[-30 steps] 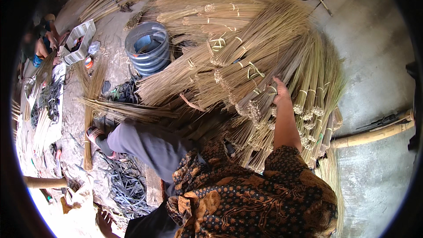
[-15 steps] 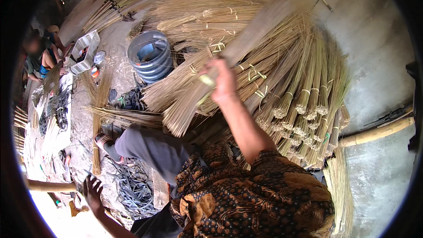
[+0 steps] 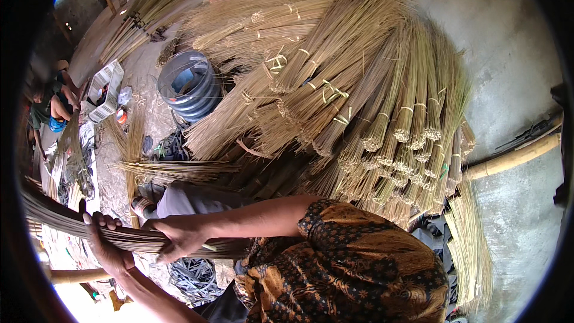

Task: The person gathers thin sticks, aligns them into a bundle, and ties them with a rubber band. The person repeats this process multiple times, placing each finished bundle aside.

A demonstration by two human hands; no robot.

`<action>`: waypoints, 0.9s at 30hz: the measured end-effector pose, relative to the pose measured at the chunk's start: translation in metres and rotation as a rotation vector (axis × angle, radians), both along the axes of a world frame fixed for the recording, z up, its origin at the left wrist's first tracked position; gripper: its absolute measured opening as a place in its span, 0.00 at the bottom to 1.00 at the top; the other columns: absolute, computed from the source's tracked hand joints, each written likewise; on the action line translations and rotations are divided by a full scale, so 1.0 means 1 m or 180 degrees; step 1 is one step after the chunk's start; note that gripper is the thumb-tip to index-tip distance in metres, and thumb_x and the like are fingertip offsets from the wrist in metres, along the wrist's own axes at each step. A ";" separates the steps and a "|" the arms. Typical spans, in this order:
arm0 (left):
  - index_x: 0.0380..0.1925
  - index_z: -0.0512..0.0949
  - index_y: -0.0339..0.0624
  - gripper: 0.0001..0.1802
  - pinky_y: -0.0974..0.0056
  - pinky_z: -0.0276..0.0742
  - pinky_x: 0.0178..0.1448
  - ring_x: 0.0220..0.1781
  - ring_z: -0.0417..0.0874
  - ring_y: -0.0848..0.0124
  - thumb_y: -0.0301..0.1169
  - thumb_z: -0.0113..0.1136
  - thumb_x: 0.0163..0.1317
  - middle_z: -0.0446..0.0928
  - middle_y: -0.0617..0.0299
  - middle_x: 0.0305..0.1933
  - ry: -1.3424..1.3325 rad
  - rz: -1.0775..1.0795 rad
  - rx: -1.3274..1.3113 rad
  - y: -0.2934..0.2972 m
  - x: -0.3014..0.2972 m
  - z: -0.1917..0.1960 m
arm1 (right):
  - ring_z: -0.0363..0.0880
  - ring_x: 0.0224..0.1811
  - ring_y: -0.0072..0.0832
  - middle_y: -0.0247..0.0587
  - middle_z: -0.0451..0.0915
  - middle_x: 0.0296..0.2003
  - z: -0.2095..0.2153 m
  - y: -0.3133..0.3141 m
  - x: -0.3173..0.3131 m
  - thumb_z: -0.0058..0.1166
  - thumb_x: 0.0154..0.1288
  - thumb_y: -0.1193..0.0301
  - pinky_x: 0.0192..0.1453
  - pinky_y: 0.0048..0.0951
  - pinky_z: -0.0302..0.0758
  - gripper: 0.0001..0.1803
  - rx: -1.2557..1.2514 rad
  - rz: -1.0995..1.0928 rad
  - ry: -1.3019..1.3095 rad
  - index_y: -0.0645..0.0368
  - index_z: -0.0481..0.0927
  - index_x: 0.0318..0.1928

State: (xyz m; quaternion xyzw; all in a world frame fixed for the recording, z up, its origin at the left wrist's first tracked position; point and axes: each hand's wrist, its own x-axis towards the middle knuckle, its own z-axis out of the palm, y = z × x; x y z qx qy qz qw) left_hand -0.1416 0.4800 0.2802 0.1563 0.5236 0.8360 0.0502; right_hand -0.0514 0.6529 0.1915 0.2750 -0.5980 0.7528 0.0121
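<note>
Bundle of long, thin stalks in curled fingers

The shirt is black fabric printed with orange-brown patches, small star-shaped flowers and curved line motifs. The right sleeve is short, loose and of matching print. The trousers are plain grey.

1. Held stalk bundle: left end lost in dark rim, part hidden by right hand.
2. Left forearm: cut off by the lower edge.
3. White crate: contents too small to tell.
</note>
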 end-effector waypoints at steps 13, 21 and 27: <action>0.60 0.77 0.35 0.21 0.65 0.77 0.44 0.32 0.70 0.77 0.37 0.62 0.75 0.71 0.68 0.31 -0.0352 0.0979 -0.0400 -0.049 0.011 -0.023 | 0.87 0.41 0.48 0.61 0.84 0.37 0.011 -0.057 -0.020 0.69 0.52 0.68 0.46 0.42 0.82 0.27 0.0865 -0.0426 0.0021 0.70 0.73 0.48; 0.79 0.56 0.34 0.42 0.54 0.64 0.80 0.80 0.65 0.58 0.25 0.65 0.69 0.63 0.47 0.80 0.0221 0.0151 -0.2310 -0.051 0.041 -0.010 | 0.78 0.24 0.20 0.29 0.81 0.26 0.025 -0.060 -0.074 0.67 0.67 0.72 0.36 0.26 0.82 0.08 -0.0730 -0.0908 -0.0091 0.58 0.83 0.42; 0.63 0.72 0.31 0.37 0.61 0.86 0.46 0.39 0.87 0.68 0.28 0.78 0.54 0.87 0.56 0.39 0.0049 -0.0024 -0.2629 -0.029 0.061 -0.047 | 0.84 0.33 0.23 0.39 0.84 0.37 0.037 -0.055 -0.063 0.66 0.68 0.70 0.41 0.30 0.83 0.12 -0.1310 -0.0222 -0.1035 0.61 0.80 0.46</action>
